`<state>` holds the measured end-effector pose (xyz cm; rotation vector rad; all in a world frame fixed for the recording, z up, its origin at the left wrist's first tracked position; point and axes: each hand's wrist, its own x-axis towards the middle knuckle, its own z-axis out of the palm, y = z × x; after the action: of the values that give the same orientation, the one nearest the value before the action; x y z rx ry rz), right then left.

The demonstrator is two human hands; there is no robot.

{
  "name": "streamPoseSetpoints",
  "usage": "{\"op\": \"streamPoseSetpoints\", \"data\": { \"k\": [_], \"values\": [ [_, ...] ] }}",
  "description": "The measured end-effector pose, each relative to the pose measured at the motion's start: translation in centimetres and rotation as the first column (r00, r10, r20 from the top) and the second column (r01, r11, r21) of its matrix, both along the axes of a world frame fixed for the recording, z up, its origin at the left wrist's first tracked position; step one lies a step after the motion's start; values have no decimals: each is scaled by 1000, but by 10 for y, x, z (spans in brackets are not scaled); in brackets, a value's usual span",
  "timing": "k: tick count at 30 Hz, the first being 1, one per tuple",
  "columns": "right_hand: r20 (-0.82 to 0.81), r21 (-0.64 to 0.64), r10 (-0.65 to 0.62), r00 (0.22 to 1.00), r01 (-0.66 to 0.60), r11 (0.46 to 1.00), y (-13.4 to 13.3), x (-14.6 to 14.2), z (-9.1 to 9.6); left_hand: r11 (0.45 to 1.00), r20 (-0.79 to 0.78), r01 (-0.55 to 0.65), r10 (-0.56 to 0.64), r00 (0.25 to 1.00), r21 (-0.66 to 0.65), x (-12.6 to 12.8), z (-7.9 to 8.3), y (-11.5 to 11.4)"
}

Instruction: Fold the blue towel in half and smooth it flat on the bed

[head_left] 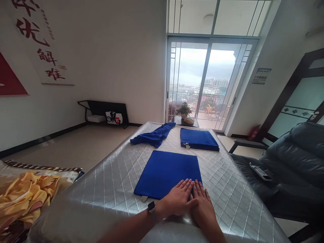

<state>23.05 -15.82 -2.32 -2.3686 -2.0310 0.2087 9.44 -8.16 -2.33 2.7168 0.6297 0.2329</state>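
Observation:
A folded blue cloth point(167, 170) lies flat on the silver quilted surface point(113, 182) in front of me. My left hand point(178, 199), with a watch on its wrist, lies flat with fingers stretched out on the cloth's near right corner. My right hand point(202, 204) lies flat beside it, fingers together and extended, touching the same edge. Neither hand holds anything. Farther away sits a stack of folded blue cloths point(198, 139), and to its left an unfolded crumpled blue cloth point(154, 135).
A dark leather armchair point(291, 162) with a remote point(260, 172) stands at the right. A yellow patterned blanket point(27, 192) lies at the left. A glass balcony door point(202, 84) and a small table with a plant point(184, 111) are beyond.

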Motion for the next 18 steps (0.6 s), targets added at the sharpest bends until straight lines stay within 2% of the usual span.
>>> {"op": "streamPoseSetpoints", "data": {
  "k": [2,4,8,12,15,18],
  "values": [
    [-11,-5,-21,1000,21,1000,1,0,0,1000,-2,5,-5,1000,-6,-11,-2,4],
    [-21,-2,-59,998,58,998,2,-1,-1,999,-31,-43,43,999,3,-31,-1,10],
    [-51,10,-90,995,91,996,3,-1,-4,965,-115,-260,263,958,42,-86,-2,26],
    [-40,-3,-91,995,91,996,3,0,-5,884,-152,-458,467,871,89,-137,-12,38],
    [-13,-2,-91,996,91,996,3,1,-7,843,-148,-525,537,830,117,-156,-20,41],
    [-6,14,-88,996,88,996,3,1,-9,828,-97,-541,557,825,148,-159,-25,39]
  ]
}}
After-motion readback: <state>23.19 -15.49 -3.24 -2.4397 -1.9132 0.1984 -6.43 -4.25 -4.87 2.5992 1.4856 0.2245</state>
